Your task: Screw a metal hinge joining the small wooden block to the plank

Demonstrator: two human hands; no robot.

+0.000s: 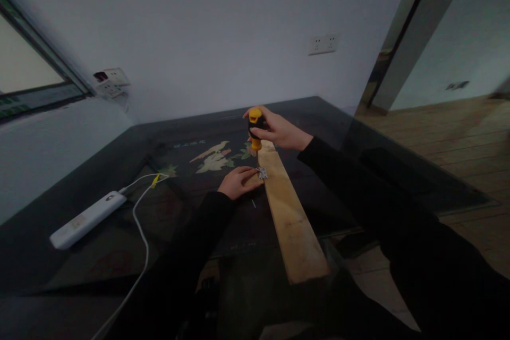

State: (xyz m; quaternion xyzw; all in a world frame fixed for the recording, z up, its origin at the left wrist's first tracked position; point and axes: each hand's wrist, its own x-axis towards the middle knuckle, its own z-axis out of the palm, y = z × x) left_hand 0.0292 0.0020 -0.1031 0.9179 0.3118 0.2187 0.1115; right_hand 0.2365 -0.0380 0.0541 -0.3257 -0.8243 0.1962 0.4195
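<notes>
A long pale wooden plank [290,218] lies on a dark glass table [79,271], its near end overhanging the table's front edge. A small metal hinge [262,173] sits at the plank's left edge. My right hand [279,130] grips the yellow-and-black handle of a screwdriver [255,126], held upright with its shaft pointing down at the hinge. My left hand [239,181] rests flat on the table beside the plank, fingertips touching the hinge. A small screw [253,203] lies on the table near my left hand.
A white power strip [85,219] with a white cable [140,228] lies at the table's left. White walls with sockets [322,43] stand behind the table. A bird-and-leaf picture [213,156] shows under the glass. Wooden floor [458,138] lies to the right.
</notes>
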